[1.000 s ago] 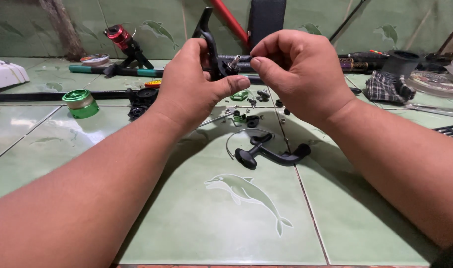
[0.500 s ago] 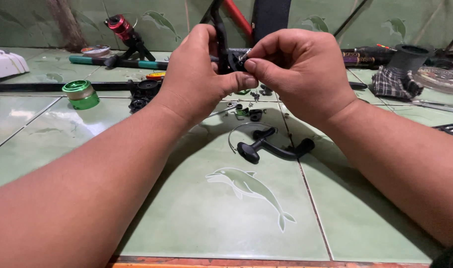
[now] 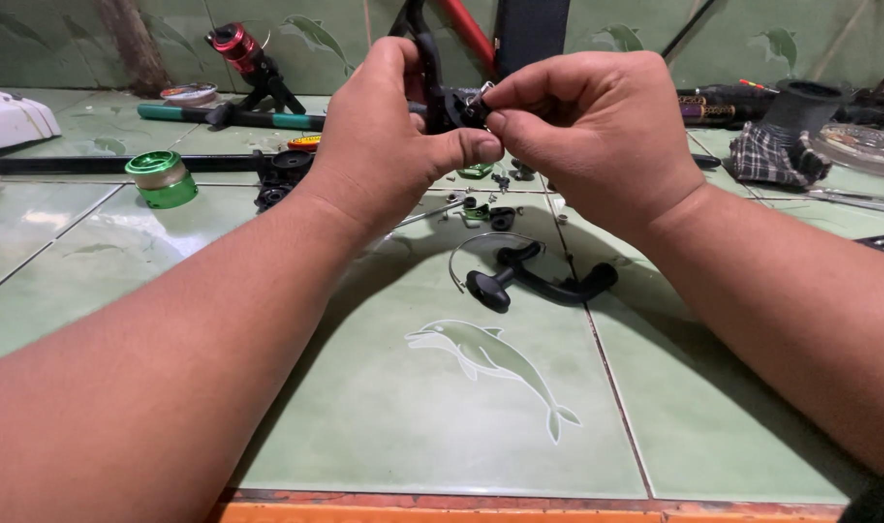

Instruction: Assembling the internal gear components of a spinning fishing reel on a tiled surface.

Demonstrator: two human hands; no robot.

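Both hands are raised over a green tiled floor and meet on a black fishing reel body. My left hand wraps around its left side with the thumb across the front. The thumb and forefinger of my right hand pinch a small part at the body's right side; that part is too small to make out. Below the hands lie a black reel handle, a thin wire bail and several small loose screws and parts.
A green spool stands at the left. Behind it lie a rod with a red and black reel, a black gear part and a white object. A checked cloth and a black cup sit at the right.
The view has tipped down a little, so hands and floor parts sit higher in frame. My right fingers have drawn closer onto the reel body.
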